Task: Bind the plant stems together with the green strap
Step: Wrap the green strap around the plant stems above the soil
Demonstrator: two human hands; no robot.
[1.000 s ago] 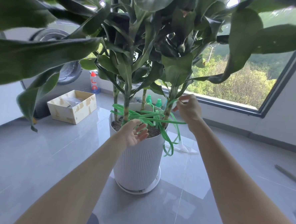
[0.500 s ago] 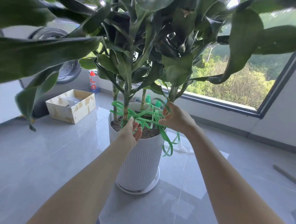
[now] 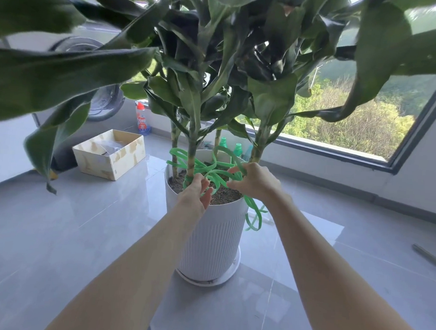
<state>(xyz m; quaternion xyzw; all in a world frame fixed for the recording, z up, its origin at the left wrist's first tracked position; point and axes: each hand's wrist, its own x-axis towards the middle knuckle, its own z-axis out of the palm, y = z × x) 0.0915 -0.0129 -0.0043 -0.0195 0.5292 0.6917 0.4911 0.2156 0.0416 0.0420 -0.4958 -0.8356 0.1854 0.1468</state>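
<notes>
A grey tiled floor [image 3: 54,231] fills the lower frame. Broad dark leaves [image 3: 64,79] of a tall plant spread across the top, and a window [image 3: 354,127] sits at right. At centre a white ribbed pot [image 3: 212,241] stands on a saucer [image 3: 230,275], with several upright stems [image 3: 192,148] rising from its soil [image 3: 222,194]. An open cardboard box [image 3: 125,159] lies on the floor at middle left.

The green strap [image 3: 204,167] lies in loose tangled loops around the stems, just above the soil. One loop hangs over the pot's right rim.

The right hand [image 3: 258,182] is curled over the loops at the pot's right side, gripping the strap. The left hand [image 3: 193,195] reaches into the loops at the nearest stem's base; whether it holds the strap I cannot tell.

A red-capped bottle [image 3: 141,118] stands behind the box.
</notes>
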